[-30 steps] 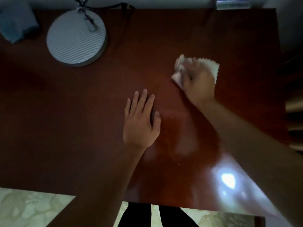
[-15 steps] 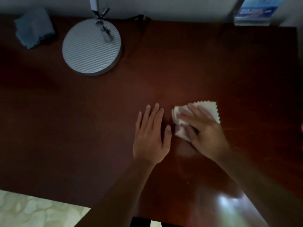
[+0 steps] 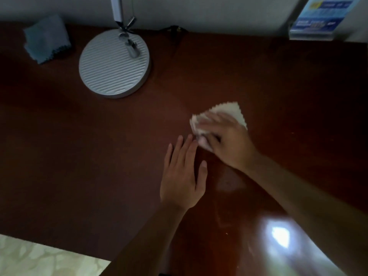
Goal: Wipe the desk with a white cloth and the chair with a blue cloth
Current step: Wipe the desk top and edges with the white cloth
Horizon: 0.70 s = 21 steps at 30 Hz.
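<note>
A white cloth (image 3: 229,112) with a zigzag edge lies on the dark red-brown desk (image 3: 89,156), near its middle. My right hand (image 3: 229,142) presses flat on top of the cloth and covers most of it. My left hand (image 3: 183,176) rests palm down on the desk just left of and nearer than the right hand, fingers spread, holding nothing. A folded blue cloth (image 3: 46,43) sits at the far left corner of the desk. The chair is out of view.
A round ribbed grey lamp base (image 3: 111,66) with its metal stem stands at the back left of the desk. A clear stand with a blue leaflet (image 3: 318,16) stands at the back right against the wall. Pale patterned floor (image 3: 39,257) shows past the near edge.
My right hand slid the white cloth toward me from the far right, then a little way back out. My left hand stayed flat on the desk. The view tilted up.
</note>
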Each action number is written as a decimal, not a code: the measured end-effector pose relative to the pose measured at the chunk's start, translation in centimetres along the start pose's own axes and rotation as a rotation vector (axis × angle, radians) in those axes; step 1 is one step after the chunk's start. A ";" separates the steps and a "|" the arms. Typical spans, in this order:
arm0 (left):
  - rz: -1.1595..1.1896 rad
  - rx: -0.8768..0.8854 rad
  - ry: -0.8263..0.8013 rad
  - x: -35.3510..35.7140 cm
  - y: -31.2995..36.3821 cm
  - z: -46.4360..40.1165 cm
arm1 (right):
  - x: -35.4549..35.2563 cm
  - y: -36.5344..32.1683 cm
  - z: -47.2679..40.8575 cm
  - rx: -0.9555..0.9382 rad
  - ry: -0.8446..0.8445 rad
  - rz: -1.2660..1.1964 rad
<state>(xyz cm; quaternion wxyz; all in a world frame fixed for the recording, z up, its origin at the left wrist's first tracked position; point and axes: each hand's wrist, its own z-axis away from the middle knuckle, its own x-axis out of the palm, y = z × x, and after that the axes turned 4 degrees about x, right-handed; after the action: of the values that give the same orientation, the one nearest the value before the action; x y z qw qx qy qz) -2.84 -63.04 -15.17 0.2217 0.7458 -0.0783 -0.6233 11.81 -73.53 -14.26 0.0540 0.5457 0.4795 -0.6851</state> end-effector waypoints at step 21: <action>-0.023 0.012 0.019 0.0 -0.1 0.1 | -0.7 1.5 -5.8 0.251 0.182 0.126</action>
<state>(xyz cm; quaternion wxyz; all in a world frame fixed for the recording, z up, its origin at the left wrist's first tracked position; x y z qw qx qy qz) -2.92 -62.99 -15.19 0.2110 0.7538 -0.0713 -0.6182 17.01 -70.49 -14.23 -0.0154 0.6369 0.3581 -0.6826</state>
